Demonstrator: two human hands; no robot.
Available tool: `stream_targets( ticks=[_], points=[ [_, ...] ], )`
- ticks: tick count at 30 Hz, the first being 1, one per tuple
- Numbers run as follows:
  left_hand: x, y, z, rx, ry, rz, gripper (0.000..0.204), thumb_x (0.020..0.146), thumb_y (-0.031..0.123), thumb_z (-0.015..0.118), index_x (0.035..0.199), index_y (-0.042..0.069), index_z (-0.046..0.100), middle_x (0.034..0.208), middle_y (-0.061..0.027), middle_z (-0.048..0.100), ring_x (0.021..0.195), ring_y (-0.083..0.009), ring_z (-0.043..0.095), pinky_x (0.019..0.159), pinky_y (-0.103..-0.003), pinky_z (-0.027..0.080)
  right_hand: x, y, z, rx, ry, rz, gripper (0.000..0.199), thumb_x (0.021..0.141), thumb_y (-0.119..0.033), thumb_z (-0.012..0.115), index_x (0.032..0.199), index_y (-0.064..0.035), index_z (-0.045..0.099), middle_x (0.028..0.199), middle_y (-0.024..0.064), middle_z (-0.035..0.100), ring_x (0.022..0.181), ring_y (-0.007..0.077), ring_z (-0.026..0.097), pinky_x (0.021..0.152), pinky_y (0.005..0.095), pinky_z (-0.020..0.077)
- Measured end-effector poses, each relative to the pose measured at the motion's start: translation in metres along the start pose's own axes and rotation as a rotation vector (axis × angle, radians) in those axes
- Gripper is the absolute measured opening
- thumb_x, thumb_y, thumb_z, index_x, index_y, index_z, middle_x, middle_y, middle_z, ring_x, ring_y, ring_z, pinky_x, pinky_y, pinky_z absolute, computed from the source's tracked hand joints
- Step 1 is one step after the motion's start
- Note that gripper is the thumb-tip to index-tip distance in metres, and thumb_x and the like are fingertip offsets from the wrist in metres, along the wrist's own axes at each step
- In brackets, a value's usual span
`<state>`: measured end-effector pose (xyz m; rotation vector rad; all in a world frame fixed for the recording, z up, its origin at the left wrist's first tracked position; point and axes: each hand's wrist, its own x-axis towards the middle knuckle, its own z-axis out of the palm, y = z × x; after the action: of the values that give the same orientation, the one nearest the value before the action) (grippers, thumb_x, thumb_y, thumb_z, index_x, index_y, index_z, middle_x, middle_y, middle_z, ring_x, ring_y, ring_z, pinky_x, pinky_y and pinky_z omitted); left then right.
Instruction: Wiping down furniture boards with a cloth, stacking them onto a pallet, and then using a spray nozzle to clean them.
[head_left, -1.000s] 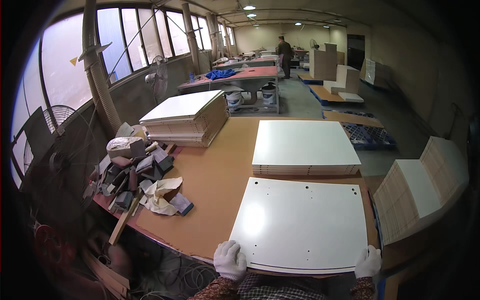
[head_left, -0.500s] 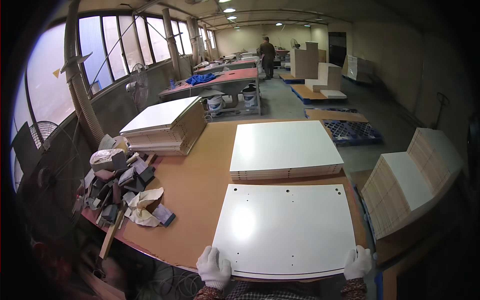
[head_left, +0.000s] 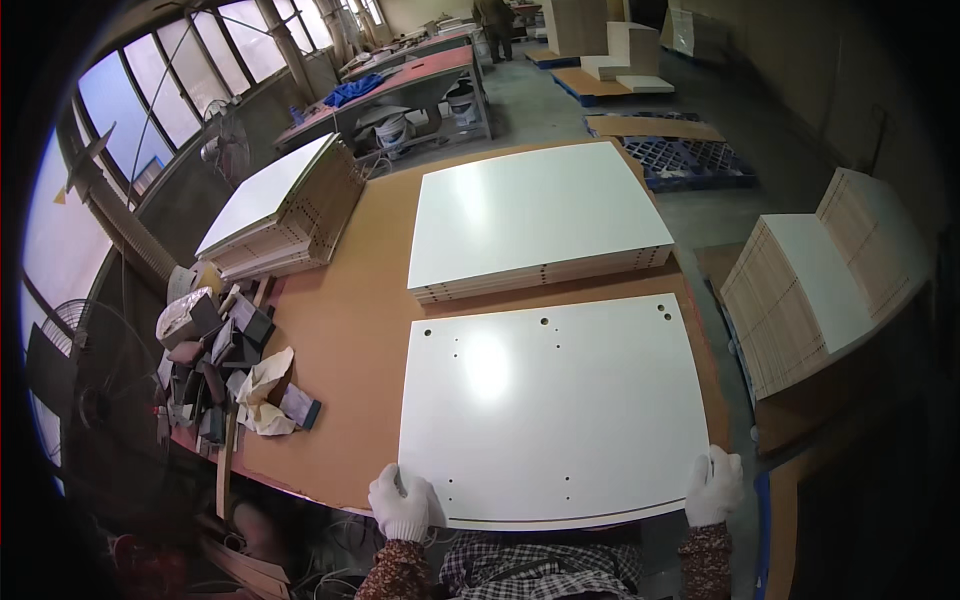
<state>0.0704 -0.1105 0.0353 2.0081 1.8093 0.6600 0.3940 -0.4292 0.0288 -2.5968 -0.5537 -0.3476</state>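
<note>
A white rectangular panel with several small holes and a dark groove along its near edge lies flat on the brown-topped table in front of me. White knitted gloves cover both hands. At the panel's near left corner, my left hand is closed on the side edge, fingers curled. My right hand grips the opposite side edge near the right corner, its thumb side toward the panel. The parts of the fingers under the panel are hidden. Just beyond lies a stack of similar white panels.
Another panel stack stands at the table's far left. Sanding blocks and scraps are heaped on the left edge, beside a crumpled cloth. Stacked boards stand right of the table. Farther back, a person stands near another table.
My view has tilted downward and turned slightly, so the whole scene sits higher in the picture. Both hands stay at the panel's side edges; the panel keeps about the same gap to the stack.
</note>
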Motion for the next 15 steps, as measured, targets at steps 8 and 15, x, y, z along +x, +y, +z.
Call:
stream_targets(
  ticks=[8,15],
  points=[
    [-0.016,0.008,-0.007,0.016,-0.442,-0.267,0.046,0.083,0.034,0.072,0.111,-0.003,0.067,0.099,-0.0210,0.072,0.093,-0.0323,0.070,0.086,-0.042,0.055,0.031,0.038,-0.016,-0.161,-0.095,0.165,0.033,0.098,-0.036,0.061,0.118,-0.0117,0.069,0.106,0.0138,0.064,0.096,0.0373,0.064,0.082,0.0513,0.0523],
    [-0.049,-0.025,0.002,0.016,-0.626,-0.380,0.057,0.085,0.039,0.072,0.122,-0.001,0.053,0.087,-0.0119,0.064,0.079,-0.0251,0.067,0.080,-0.038,0.054,0.049,0.076,-0.030,0.108,-0.578,0.305,0.049,0.104,-0.041,0.044,0.099,0.0002,0.070,0.096,0.0296,0.070,0.095,0.0491,0.066,0.086,0.0571,0.0501]
  ],
)
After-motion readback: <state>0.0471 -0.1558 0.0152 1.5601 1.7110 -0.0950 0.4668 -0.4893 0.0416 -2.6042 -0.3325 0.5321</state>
